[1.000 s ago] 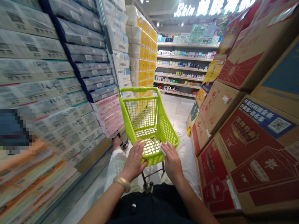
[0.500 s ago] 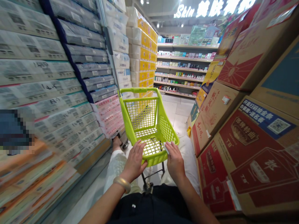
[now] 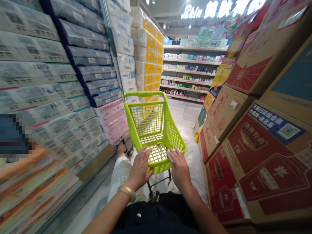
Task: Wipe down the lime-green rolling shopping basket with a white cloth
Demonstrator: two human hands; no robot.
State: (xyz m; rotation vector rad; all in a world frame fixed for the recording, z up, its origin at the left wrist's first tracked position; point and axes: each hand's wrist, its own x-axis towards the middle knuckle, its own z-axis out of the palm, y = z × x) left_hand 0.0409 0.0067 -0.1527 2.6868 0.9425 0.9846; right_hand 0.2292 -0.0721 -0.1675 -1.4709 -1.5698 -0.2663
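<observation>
A small lime-green plastic shopping cart (image 3: 156, 130) stands in front of me in a narrow store aisle, its basket empty. My left hand (image 3: 140, 167) rests on the near left rim of the basket, fingers stretched over the edge. My right hand (image 3: 179, 167) lies on the near right rim with a small white cloth or tissue (image 3: 171, 156) under its fingers. A gold bangle (image 3: 126, 191) is on my left wrist. I seem to be sitting low, with my knees in light trousers on either side of the cart's frame.
Stacked packs of tissue paper (image 3: 73, 97) wall the left side. Large red and brown cardboard cartons (image 3: 255, 136) are piled on the right. Yellow paper packs (image 3: 149, 55) stand further on the left. Product shelves (image 3: 192, 74) cross the far end under a lit sign.
My right hand has shifted slightly back and forth along the right rim with the white cloth. The cart and my left hand have hardly moved.
</observation>
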